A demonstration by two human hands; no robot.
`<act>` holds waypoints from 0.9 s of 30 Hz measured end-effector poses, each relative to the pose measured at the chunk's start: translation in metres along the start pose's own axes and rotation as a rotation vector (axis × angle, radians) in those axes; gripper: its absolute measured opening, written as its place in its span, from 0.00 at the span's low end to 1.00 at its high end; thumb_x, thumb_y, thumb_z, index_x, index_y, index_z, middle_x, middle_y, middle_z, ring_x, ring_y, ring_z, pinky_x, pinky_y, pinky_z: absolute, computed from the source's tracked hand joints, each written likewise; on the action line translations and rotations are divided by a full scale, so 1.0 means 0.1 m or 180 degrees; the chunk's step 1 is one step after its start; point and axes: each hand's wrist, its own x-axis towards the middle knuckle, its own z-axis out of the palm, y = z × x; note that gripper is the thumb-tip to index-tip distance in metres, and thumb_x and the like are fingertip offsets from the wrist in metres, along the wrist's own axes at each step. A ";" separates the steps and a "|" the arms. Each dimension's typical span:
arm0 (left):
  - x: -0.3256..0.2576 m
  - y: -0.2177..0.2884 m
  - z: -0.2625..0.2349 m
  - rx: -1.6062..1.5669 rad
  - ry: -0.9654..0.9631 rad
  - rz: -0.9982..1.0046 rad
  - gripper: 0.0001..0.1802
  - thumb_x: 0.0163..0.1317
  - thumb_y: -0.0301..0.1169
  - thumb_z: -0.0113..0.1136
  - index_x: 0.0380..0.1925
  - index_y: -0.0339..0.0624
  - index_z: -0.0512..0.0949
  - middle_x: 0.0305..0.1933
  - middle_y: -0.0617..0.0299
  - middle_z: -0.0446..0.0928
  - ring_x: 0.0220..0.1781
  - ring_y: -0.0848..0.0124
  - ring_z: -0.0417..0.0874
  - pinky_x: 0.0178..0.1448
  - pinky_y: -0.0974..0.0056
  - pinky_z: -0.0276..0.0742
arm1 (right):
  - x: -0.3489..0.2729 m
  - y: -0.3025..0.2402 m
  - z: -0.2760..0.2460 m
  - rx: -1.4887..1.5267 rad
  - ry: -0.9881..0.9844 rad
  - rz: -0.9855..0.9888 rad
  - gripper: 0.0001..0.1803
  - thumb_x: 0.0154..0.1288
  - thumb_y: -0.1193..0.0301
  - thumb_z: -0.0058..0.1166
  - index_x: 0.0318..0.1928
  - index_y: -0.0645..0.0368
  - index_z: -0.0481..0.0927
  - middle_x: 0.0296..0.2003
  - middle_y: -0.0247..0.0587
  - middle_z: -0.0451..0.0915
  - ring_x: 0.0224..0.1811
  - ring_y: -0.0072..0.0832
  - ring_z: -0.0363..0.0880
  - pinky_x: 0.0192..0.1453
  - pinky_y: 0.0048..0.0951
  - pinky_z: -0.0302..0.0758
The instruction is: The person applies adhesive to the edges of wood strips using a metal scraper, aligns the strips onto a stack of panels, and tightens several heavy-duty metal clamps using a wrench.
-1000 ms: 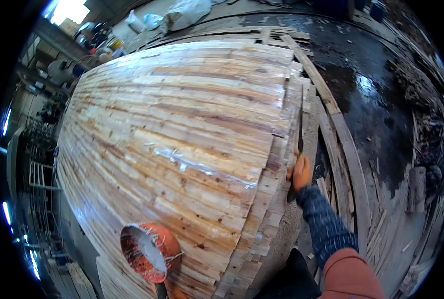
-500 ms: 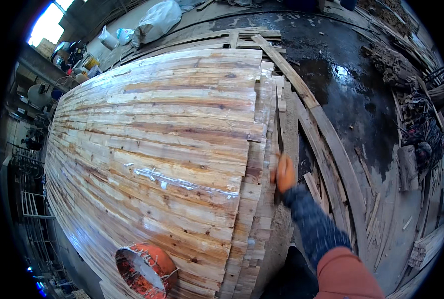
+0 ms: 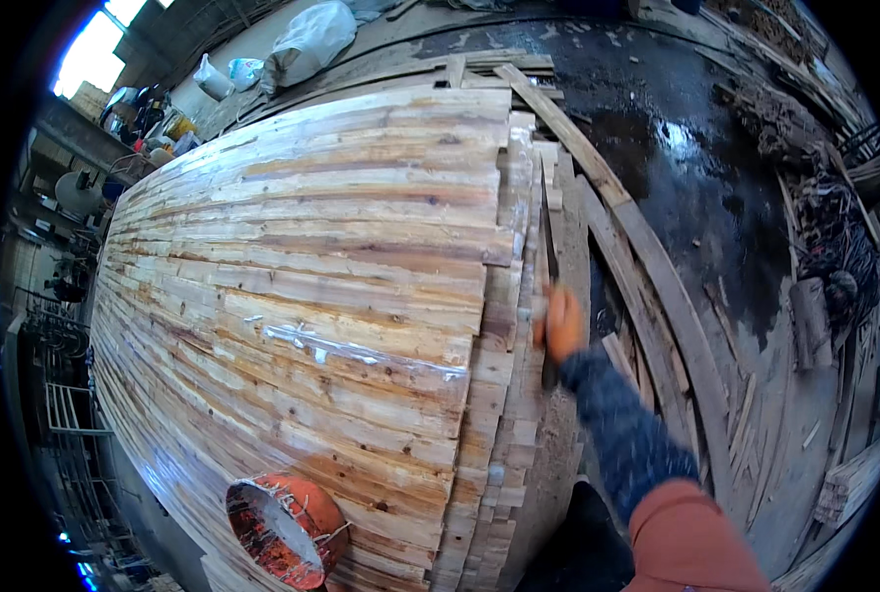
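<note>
Well, long dark strip (image 3: 549, 237): it lay in our right hand (image 3: 563, 321), most of its length running from the fist toward twelve o'clock, with a short end showing toward six.
Board stack (image 3: 361, 247): it spread out at our hand's nine o'clock, and the strip ran along its stepped edge; whether the two touched, we could not tell.
Shift along the edge: compared with a second earlier, our hand had moved slightly toward twelve o'clock beside the boards, and the bucket's dark handle had slipped out of view.
Orange-red bucket (image 3: 319, 515): it sat tilted over the boards at our hand's eight o'clock, white residue inside.
Right-hand fingers: we had them curled closed around the strip, somewhat blurred, the dark blue sleeve (image 3: 617, 419) trailing toward five o'clock.
Left hand: out of view, so its grip we could not tell.
</note>
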 end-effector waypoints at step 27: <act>0.00 -0.21 -0.18 0.0088 -0.0070 0.0014 0.27 0.74 0.39 0.44 0.65 0.31 0.63 0.64 0.45 0.70 0.63 0.54 0.70 0.68 0.61 0.64 | -0.78 0.35 0.06 0.0574 -0.0171 0.0428 0.23 0.75 0.52 0.40 0.55 0.57 0.74 0.23 0.40 0.76 0.18 0.25 0.73 0.21 0.31 0.70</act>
